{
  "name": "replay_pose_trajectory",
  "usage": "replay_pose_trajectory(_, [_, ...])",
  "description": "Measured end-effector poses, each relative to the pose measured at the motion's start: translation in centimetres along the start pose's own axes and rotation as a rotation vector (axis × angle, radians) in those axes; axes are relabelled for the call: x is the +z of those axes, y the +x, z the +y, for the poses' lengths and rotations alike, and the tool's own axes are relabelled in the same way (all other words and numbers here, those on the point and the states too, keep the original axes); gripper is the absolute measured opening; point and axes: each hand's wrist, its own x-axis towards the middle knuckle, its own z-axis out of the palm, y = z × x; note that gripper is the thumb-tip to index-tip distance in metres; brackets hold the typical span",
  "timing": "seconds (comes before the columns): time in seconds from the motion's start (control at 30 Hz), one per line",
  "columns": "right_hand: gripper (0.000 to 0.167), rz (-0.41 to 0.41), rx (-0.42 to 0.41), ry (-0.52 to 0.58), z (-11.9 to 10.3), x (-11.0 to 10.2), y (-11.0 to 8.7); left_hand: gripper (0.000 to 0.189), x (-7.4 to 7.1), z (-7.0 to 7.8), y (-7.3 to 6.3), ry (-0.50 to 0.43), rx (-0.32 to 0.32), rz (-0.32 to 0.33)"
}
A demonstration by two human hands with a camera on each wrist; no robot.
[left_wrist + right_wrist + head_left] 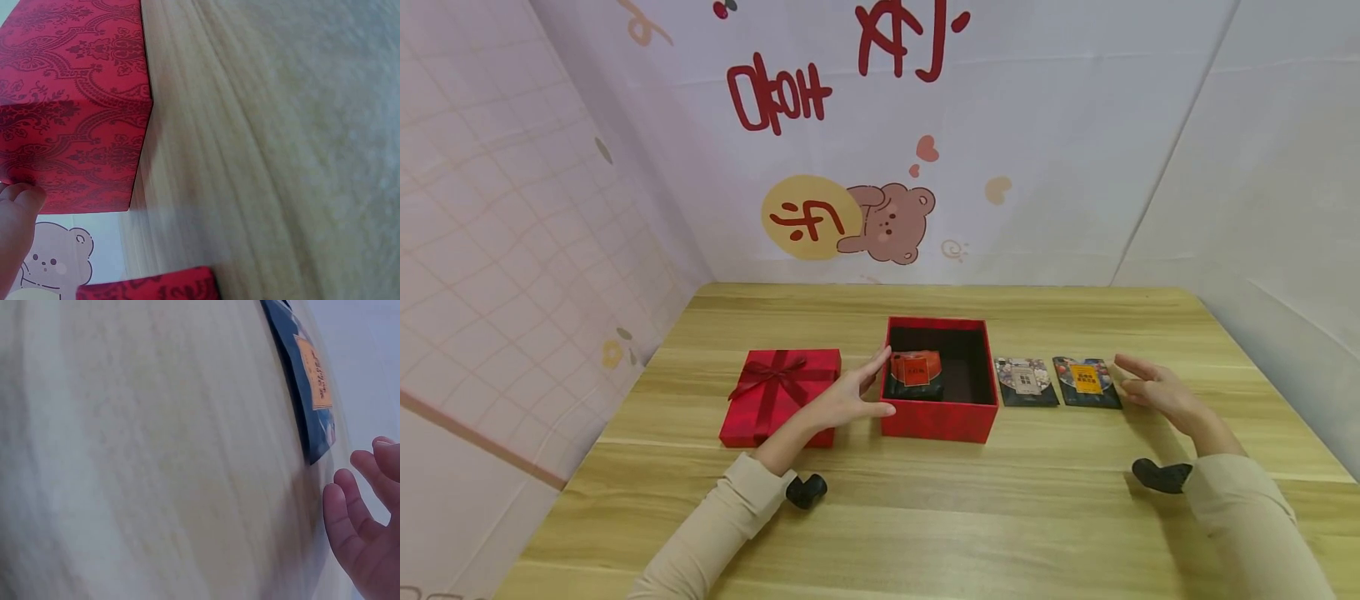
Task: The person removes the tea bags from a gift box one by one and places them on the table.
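Observation:
A red patterned gift box [938, 422] stands with its top uncovered in the head view. Against its left wall lies a packet with a red-orange label [916, 372], inside the box. My left hand [844, 400] is at the box's left side, thumb by the front corner and fingertips at the left rim; in the left wrist view fingertips touch the patterned wall. Right of the box lie a grey-labelled packet [1027, 382] and a dark packet with a yellow label [1087, 382]. My right hand [1165, 393] hovers just right of the yellow-labelled packet, its fingers relaxed and holding nothing.
The red box lid [782, 397] with a dark red ribbon bow lies left of the box. Black wrist camera mounts [807, 492] show below both hands. A white wall [1045, 167] with a printed bear rises behind the wooden table [1000, 517].

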Motion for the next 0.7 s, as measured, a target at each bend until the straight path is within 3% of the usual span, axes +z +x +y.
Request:
replay_pose_trajectory(0.2, [0.06,0.036,-0.048,0.006,-0.6,-0.3,-0.8,0.088,0.0,0.0,0.0,-0.004,-0.004,0.002])
replay_pose_trajectory(0.4, [0.058,0.075,-0.182,0.064,-1.7,-0.5,-1.0,0.088,-0.1,0.2,0.0,-0.019,-0.004,0.002])
replay_pose_trajectory(0.7, [0.055,0.046,-0.296,0.125,-5.8,0.8,-0.7,0.088,-0.1,0.1,0.0,-0.018,-0.007,0.001])
